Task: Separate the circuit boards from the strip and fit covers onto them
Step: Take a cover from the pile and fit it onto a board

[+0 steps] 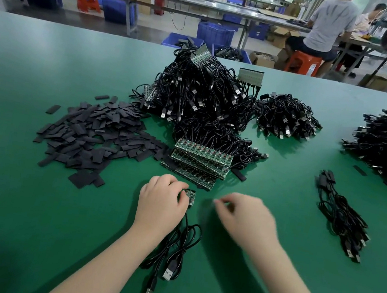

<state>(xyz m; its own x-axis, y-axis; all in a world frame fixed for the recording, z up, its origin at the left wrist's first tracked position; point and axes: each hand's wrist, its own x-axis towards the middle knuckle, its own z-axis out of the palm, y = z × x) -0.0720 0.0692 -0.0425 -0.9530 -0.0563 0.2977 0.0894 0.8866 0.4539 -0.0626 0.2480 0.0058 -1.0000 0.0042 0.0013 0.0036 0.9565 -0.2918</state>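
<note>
The left hand (162, 202) pinches a small circuit board (190, 195) just above the table (17, 195); the blurred right hand (242, 216) has curled fingers — holding what, I cannot tell. The trailing cable (183, 242) could snag — pulling the board loose.

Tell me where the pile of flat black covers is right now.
In the head view, the pile of flat black covers lies on the green table, left of the stacked green circuit board strips, beyond the left hand.
</note>
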